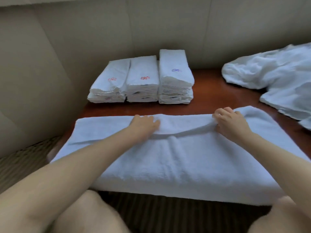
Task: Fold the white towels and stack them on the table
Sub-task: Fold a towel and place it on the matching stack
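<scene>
Towel being folded: a white towel (176,158) lies spread across the near part of the desk (218,91), its long side running left to right; its near edge hangs over the desk's front edge, above the striped carpet (25,158).
Far edge of towel: a folded-over band runs along the far side, with a curved seam sagging between the two hands; the far right corner bulges up in a soft hump.
Left hand: the left hand (144,125) lies flat on the folded band, fingers straight and close together, pressing down, holding nothing.
Right hand: the right hand (230,123) has its fingers curled over the towel's far edge and grips the cloth there.
Folded stacks: three stacks of folded towels (143,78) stand side by side at the back of the desk, close to the beige wall (101,31); the right stack is the tallest. Red marks show on the left two, a blue mark on the right one.
Unfolded pile: a loose heap of white towels (276,76) covers the desk's far right and runs out of view.
Open room: a bare strip of brown desk lies between the spread towel and the stacks, widening to the right towards the heap.
Left edge: the desk's left side sits near the wall panel.
</scene>
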Available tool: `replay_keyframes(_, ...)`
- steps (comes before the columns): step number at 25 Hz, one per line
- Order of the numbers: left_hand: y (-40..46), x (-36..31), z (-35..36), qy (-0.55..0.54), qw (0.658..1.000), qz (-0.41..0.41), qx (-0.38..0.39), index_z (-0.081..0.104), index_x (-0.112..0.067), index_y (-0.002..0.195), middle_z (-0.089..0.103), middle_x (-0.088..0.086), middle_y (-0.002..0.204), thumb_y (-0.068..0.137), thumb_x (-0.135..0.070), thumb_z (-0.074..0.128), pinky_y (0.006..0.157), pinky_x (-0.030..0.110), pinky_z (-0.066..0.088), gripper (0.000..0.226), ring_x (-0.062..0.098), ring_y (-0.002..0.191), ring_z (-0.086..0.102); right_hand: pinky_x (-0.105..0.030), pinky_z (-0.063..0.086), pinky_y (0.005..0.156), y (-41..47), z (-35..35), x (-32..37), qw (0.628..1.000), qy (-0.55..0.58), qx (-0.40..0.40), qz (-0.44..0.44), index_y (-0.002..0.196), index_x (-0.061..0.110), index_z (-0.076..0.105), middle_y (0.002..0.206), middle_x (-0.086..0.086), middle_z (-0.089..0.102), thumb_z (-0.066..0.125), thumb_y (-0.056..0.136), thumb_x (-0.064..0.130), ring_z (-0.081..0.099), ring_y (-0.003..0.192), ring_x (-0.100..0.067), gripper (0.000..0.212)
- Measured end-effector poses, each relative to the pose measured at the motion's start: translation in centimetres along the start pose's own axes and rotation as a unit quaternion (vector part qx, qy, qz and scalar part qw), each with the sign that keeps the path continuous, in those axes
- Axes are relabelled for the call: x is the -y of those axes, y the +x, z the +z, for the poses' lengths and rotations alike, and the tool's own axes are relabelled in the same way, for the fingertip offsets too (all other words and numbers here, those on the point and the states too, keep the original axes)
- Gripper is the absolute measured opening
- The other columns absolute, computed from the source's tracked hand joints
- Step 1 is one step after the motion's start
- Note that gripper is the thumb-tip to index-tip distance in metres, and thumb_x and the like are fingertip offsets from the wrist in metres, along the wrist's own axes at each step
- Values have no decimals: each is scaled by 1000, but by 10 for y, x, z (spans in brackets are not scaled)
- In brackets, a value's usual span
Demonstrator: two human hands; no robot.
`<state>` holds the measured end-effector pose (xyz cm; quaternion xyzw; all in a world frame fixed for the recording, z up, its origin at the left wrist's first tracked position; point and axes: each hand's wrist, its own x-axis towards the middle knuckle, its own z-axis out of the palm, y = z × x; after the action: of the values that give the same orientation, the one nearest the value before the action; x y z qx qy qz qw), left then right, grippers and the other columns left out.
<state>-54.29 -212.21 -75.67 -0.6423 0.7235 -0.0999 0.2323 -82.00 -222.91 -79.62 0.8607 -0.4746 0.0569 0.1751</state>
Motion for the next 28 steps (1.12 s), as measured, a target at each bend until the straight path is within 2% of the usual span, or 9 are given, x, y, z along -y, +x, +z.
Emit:
replay_keyframes(4,46,-54,-3,-4,988,32,-154,52,-15,115,53,5,98,64,-4,70,49,27,18,55,22,81,54,-35,41,68,-20,13,-62,990,8,58,126,114,15,57,117,-3,55,47,85,2,47,107,-26,33)
replay_keyframes(7,68,-65,3,15,966,56,-252,62,-14,77,47,2,63,26,4,74,47,22,8,55,19,49,44,-33,38,60,-16,20,-81,984,59,70,155,131,21,44,118,-8,43,46,87,-1,49,104,-28,50)
replay_keyframes(11,93,-56,11,14,946,75,-315,56,-14,70,47,3,64,57,5,58,44,24,13,23,19,50,41,-33,36,62,10,31,-99,984,57,91,144,109,13,54,103,-10,39,47,87,3,47,78,-28,26)
replay_keyframes(14,112,-46,17,-7,932,79,-354,61,-13,74,54,2,70,72,4,52,41,26,21,20,18,53,45,-35,31,57,24,43,-108,981,60,37,182,95,5,50,103,-17,42,47,85,-6,37,66,-25,15)
replay_keyframes(17,137,-44,14,-5,923,79,-378,63,-13,75,55,2,69,75,2,51,40,25,24,19,19,53,48,-34,29,54,44,59,-113,973,45,-28,223,96,1,52,103,-22,45,45,84,-15,40,73,-28,22)
replay_keyframes(20,154,-43,9,-6,919,74,-388,63,-12,74,52,3,66,80,-1,40,38,24,24,26,19,52,49,-34,34,55,58,61,-118,978,-14,-86,189,77,0,55,88,-22,51,60,65,-18,52,79,-35,22)
replay_keyframes(23,157,-44,8,10,920,91,-381,62,-12,75,53,4,66,79,0,42,37,25,25,23,21,53,50,-37,44,64,48,54,-124,984,-66,-124,106,64,4,53,71,-16,52,65,48,-17,55,66,-32,28)
replay_keyframes(25,151,-40,10,1,923,90,-374,63,-11,76,56,6,71,68,2,58,41,25,25,16,23,57,53,-34,38,58,33,44,-130,983,-58,-145,99,63,6,49,60,-12,48,63,48,-17,50,54,-29,30)
replay_keyframes(28,130,-26,22,-72,934,36,-348,68,-8,87,65,13,86,45,11,73,44,28,39,47,30,69,62,-33,28,58,6,36,-137,978,-53,-149,139,65,6,52,51,-9,46,65,50,-17,47,49,-28,31)
